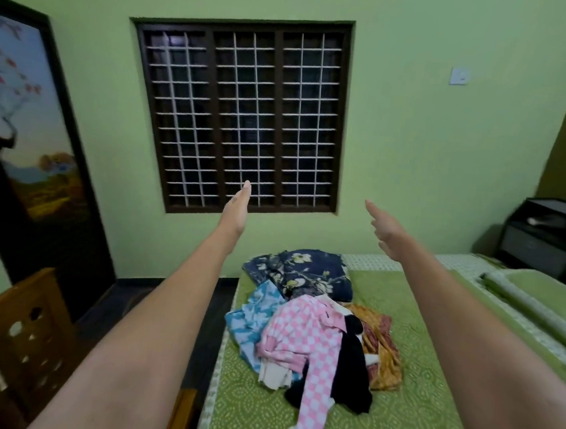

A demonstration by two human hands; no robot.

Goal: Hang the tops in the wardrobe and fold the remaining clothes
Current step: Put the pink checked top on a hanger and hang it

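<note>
A heap of clothes (313, 321) lies unsorted on the green bed (422, 411), a pink checked garment (309, 338) on top, as the left hand (236, 212) and right hand (387, 232) hover above it, both empty, fingers loosely extended; best to lift the pink piece first by its shoulders, so it falls straight for hanging

Dim, even indoor light; soft blur throughout; wide-angle bending at edges; window (242, 116) dark.
</note>
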